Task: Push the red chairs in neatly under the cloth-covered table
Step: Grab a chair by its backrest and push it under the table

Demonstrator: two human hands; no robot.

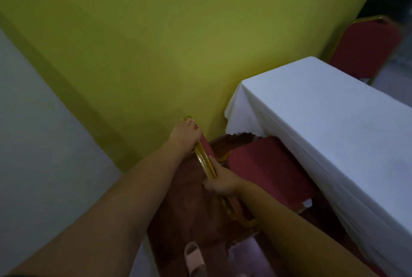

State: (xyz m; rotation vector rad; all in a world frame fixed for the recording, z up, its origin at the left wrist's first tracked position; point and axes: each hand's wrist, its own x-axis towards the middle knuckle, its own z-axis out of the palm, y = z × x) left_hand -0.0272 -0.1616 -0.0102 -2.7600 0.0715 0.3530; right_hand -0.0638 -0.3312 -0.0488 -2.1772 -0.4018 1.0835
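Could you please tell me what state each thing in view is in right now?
Near red chair: seat partly under the table, backrest gripped.
Left hand: closed on the backrest top.
Right hand: closed on the backrest.
Tablecloth: draped over the table.
Far red chair: upright beyond the table.

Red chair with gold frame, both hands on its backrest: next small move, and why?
Probably a short push toward the white cloth-covered table. The left hand and right hand grip the backrest top of the red padded gold-framed chair, and most of its seat shows outside the cloth edge.
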